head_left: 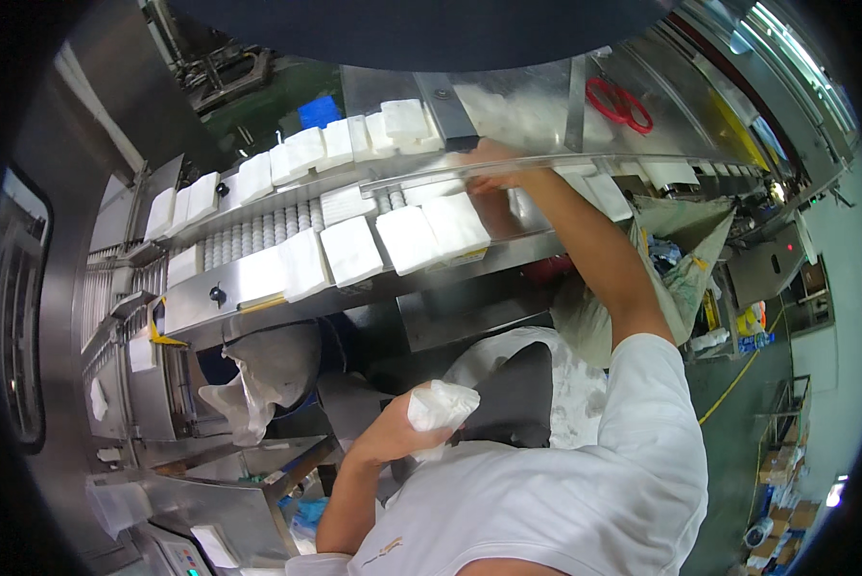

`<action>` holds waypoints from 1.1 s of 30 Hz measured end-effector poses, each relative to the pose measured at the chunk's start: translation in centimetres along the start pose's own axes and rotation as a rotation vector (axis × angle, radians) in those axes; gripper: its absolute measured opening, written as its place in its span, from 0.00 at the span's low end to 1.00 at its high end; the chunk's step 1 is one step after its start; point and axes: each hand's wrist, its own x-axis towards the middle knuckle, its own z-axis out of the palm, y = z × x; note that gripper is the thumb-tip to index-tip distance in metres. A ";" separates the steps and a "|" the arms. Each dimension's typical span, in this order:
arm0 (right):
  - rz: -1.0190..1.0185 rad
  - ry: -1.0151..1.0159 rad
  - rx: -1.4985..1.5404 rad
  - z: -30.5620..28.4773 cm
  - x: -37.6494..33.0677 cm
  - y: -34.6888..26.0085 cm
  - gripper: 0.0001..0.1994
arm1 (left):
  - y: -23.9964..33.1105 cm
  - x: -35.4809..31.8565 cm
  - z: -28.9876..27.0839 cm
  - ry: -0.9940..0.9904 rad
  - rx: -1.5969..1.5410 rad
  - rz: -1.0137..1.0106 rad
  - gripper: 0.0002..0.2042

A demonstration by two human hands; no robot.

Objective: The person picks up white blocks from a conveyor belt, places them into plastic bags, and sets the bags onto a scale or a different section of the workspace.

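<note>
Below held bundle [442, 407], shirt [537, 494], small orange print [391, 546]

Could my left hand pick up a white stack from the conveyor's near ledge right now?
Probably not cleanly: your left hand already holds a crumpled white bundle, though nothing visible seems to block the way to the white stacks.

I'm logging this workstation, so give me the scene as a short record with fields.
left hand: closed around a crumpled white wad, material unclear
right hand: reaching to the conveyor; grip unclear
near ledge: row of folded white stacks
far side: further white stacks
upper right: red-handled scissors
</note>
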 end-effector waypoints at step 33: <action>-0.083 -0.119 0.200 7.2 4.9 -1.8 0.24 | -5.3 -2.5 0.1 0.060 0.002 0.136 0.31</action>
